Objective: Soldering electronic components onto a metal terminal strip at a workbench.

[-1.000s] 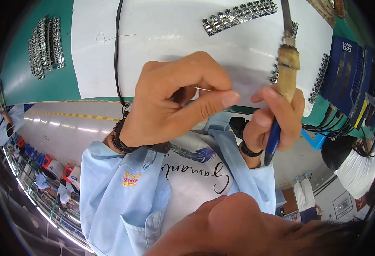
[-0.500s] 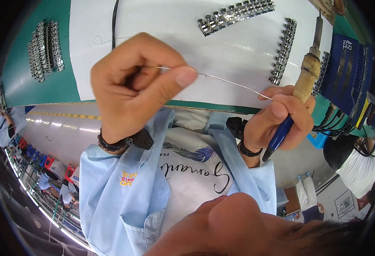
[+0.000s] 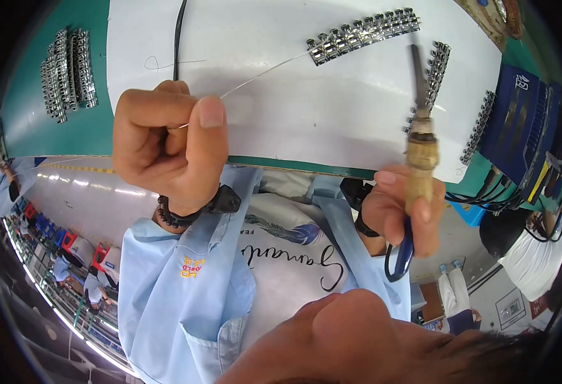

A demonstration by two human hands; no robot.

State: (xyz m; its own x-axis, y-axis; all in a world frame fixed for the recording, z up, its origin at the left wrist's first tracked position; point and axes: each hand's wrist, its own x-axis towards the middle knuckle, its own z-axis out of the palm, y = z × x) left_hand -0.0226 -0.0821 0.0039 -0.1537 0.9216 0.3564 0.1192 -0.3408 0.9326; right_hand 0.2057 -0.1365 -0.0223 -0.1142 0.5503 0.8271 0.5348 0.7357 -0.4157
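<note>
My left hand is closed in a pinch on a thin silver solder wire. The wire stretches up and right from the fingertips toward the left end of a curved strip of shiny metal parts; whether it touches cannot be told. In my right hand is a soldering iron with a tan collar and blue handle, its shaft pointing up. The iron is a little blurred. Its tip appears just below that strip's right end and overlaps a second metal strip in the view.
White paper covers much of the green bench. More metal strips lie at the left, and another at the right. A black cable crosses the paper. A blue box with cables stands right. Other people are beyond the bench.
My left hand has moved left with the solder wire. My right fingers have let go of the wire's other end. The soldering iron has swung left and now points more upright.
</note>
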